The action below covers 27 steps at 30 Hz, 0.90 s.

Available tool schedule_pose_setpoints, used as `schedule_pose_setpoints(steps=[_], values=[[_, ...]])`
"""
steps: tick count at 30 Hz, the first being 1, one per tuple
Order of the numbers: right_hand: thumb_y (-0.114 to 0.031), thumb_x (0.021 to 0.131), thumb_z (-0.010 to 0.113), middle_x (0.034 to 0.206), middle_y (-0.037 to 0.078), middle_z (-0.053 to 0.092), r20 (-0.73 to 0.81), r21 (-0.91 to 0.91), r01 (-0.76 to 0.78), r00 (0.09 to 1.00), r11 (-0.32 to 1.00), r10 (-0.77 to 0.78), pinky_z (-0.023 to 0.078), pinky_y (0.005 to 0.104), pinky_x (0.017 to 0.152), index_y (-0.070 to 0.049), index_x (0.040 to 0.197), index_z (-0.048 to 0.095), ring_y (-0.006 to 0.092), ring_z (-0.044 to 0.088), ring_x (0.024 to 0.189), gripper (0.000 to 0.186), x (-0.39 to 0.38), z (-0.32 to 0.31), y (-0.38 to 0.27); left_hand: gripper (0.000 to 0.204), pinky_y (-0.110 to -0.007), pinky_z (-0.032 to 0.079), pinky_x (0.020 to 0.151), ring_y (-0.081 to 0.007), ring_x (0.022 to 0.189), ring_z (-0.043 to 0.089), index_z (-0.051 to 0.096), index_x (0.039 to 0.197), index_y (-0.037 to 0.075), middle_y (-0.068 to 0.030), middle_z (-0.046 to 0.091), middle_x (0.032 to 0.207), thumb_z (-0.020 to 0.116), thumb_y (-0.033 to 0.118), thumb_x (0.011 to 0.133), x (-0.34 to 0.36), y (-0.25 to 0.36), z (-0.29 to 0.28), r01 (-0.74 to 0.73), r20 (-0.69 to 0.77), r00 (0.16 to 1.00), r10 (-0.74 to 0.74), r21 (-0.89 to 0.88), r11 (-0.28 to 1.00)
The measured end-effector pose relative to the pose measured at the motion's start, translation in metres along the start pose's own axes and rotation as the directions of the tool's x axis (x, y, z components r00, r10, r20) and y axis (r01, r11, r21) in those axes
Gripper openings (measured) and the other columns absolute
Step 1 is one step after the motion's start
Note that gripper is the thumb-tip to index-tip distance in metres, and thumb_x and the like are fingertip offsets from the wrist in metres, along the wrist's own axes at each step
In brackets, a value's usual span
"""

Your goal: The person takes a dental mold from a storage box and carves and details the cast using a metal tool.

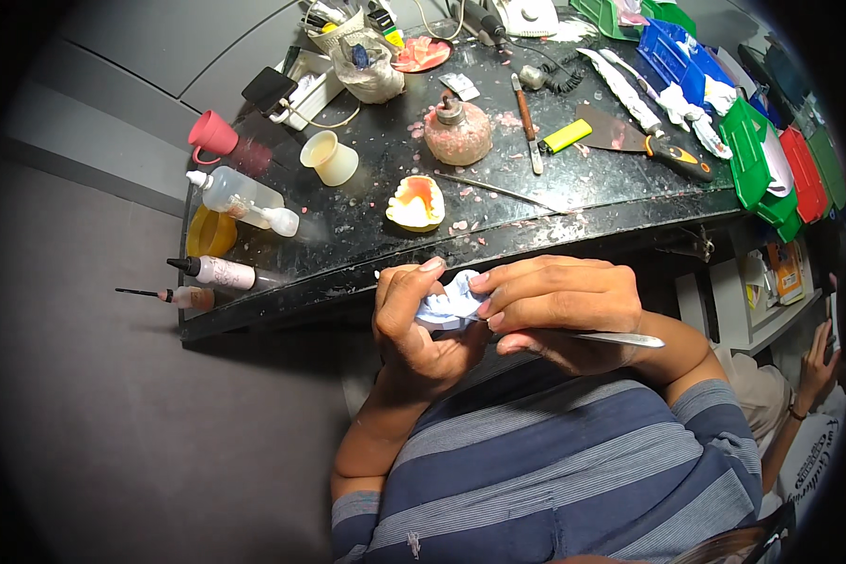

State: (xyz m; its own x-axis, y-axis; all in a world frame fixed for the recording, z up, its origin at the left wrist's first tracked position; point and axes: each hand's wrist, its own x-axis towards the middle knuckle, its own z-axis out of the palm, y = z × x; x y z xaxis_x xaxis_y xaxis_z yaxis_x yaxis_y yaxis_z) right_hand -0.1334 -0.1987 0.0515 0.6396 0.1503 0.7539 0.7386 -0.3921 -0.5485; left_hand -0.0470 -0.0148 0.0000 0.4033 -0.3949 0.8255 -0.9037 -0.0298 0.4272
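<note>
My left hand (pixel 409 334) is wrapped round a pale blue dental cast (pixel 449 301) at the front edge of the black bench. My right hand (pixel 564 305) grips a slim metal instrument (pixel 630 339), its working end at the cast and mostly hidden by my fingers, which also rest against the cast. Just beyond them stands a yellowish dental model with red material inside (pixel 416 200), with a thin metal rod (pixel 501 191) lying to its right.
On the black bench (pixel 329 235) are bottles (pixel 244 199), cups (pixel 329 158), a pink-spattered burner (pixel 458 136), knives (pixel 526 117), a scraper (pixel 611 130), a yellow lighter (pixel 566 136) and colored bins (pixel 761 169). Another person's hand (pixel 818 367) shows at the far right.
</note>
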Motion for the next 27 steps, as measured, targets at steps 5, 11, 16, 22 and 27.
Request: schedule_pose_setpoints(steps=[5, 11, 16, 22, 27], values=[[-0.006, 0.081, 0.082, 0.096, 0.014, 0.073, -0.007, -0.009, 0.014, 1.000, 1.000, -0.014, 0.061, 0.0385, 0.082, 0.002, 0.098, 0.071, 0.0313, 0.074, 0.099, 0.022, -0.0008, 0.0008, 0.0004, 0.076, -0.035, 0.047, 0.066, -0.0216, 0.076, 0.054, 0.040, 0.131, 0.001, -0.0130, 0.055, 0.111, 0.089, 0.011, 0.074, -0.0009, -0.0004, -0.0008, 0.020, 0.015, 1.000, -0.020, -0.020, 1.000], [-0.006, 0.081, 0.082, 0.099, 0.013, 0.075, 0.017, -0.005, -0.022, 1.000, 1.000, 0.023, 0.060, 0.0407, 0.087, 0.000, 0.099, 0.071, 0.0339, 0.073, 0.107, 0.023, -0.0014, -0.0002, -0.0015, 0.075, -0.035, 0.047, 0.067, -0.0209, 0.075, 0.054, 0.040, 0.131, 0.000, -0.0130, 0.055, 0.112, 0.089, 0.011, 0.075, -0.0021, -0.0005, -0.0011, 0.024, 0.015, 1.000, -0.024, -0.005, 1.000], [-0.005, 0.081, 0.082, 0.100, 0.013, 0.075, 0.020, 0.008, -0.010, 1.000, 1.000, 0.010, 0.060, 0.0408, 0.087, 0.000, 0.099, 0.071, 0.0339, 0.073, 0.107, 0.022, -0.0015, -0.0010, -0.0001, 0.073, -0.036, 0.047, 0.067, -0.0210, 0.075, 0.054, 0.041, 0.130, 0.000, -0.0135, 0.054, 0.113, 0.089, 0.012, 0.075, -0.0025, -0.0011, -0.0006, 0.009, 0.019, 1.000, -0.010, 0.010, 1.000], [-0.003, 0.080, 0.082, 0.100, 0.013, 0.075, 0.034, -0.001, -0.005, 0.999, 1.000, 0.005, 0.061, 0.0411, 0.088, 0.000, 0.100, 0.071, 0.0340, 0.073, 0.107, 0.022, -0.0024, -0.0008, 0.0008, 0.074, -0.036, 0.046, 0.066, -0.0207, 0.073, 0.053, 0.042, 0.129, 0.000, -0.0119, 0.055, 0.109, 0.090, 0.015, 0.075, -0.0020, -0.0006, -0.0006, 0.014, 0.011, 1.000, -0.014, -0.013, 1.000], [-0.002, 0.080, 0.081, 0.099, 0.012, 0.075, 0.043, -0.016, 0.000, 0.999, 1.000, 0.001, 0.062, 0.0403, 0.086, 0.000, 0.100, 0.071, 0.0328, 0.073, 0.105, 0.023, -0.0032, 0.0000, 0.0011, 0.076, -0.034, 0.045, 0.064, -0.0195, 0.072, 0.052, 0.042, 0.129, 0.000, -0.0109, 0.055, 0.107, 0.091, 0.018, 0.074, -0.0005, 0.0020, -0.0022, 0.045, 0.021, 0.999, -0.045, -0.039, 0.998]])
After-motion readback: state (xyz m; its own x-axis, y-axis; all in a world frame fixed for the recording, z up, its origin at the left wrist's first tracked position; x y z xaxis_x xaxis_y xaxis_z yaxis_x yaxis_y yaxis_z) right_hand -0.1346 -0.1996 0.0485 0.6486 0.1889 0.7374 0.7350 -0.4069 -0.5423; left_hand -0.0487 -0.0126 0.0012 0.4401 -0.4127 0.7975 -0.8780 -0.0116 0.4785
